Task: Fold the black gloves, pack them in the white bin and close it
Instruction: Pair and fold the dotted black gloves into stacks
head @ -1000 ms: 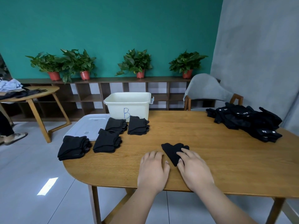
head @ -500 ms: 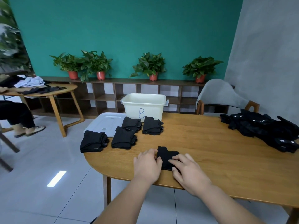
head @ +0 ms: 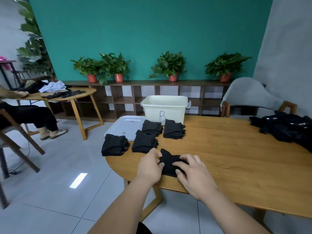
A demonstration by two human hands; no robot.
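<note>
Four folded stacks (head: 144,143) of black gloves sit at the surface's (head: 228,157) left end, before the open white bin (head: 164,107). The left grip (head: 150,166) pinches the near, flat black glove (head: 168,158); the right grip (head: 192,173), fingers spread, presses it.

Folded black gloves (head: 173,131) before open bin (head: 152,112)

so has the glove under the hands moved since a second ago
Yes. The glove has slid left across the table, ending much closer to the nearest folded stack.
</note>
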